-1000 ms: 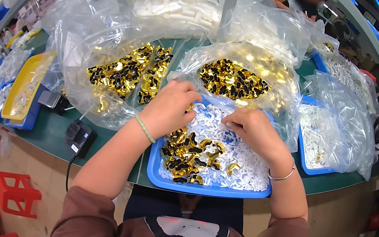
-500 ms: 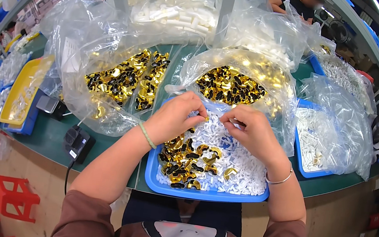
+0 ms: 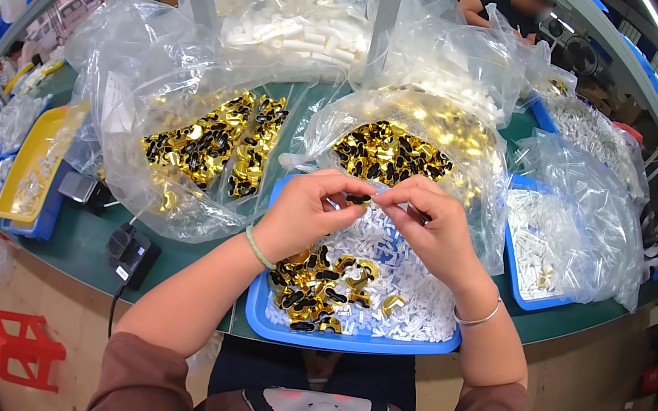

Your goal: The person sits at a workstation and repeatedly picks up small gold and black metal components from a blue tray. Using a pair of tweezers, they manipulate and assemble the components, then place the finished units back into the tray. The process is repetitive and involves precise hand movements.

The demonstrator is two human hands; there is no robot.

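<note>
My left hand [image 3: 312, 213] and my right hand [image 3: 427, 225] meet fingertip to fingertip above a blue tray [image 3: 350, 342]. Between the fingertips sits one small gold and black part [image 3: 358, 200]; my left thumb and forefinger pinch it, and my right fingers pinch a small white piece beside it. The tray holds a heap of gold and black parts [image 3: 322, 289] on its left and many small white pieces [image 3: 410, 291] on its right. My left wrist wears a green band, my right wrist a thin silver bangle.
Clear plastic bags surround the tray: gold parts [image 3: 214, 144] at left, more gold parts [image 3: 393, 154] straight ahead, white pieces [image 3: 304, 34] at the back. A second blue tray [image 3: 529, 259] lies right, a yellow tray [image 3: 35, 159] far left, a black adapter [image 3: 130, 253] near the table edge. Other people work behind.
Both hands have risen from the tray's contents and come together above it, now pinching a small part between their fingertips.
</note>
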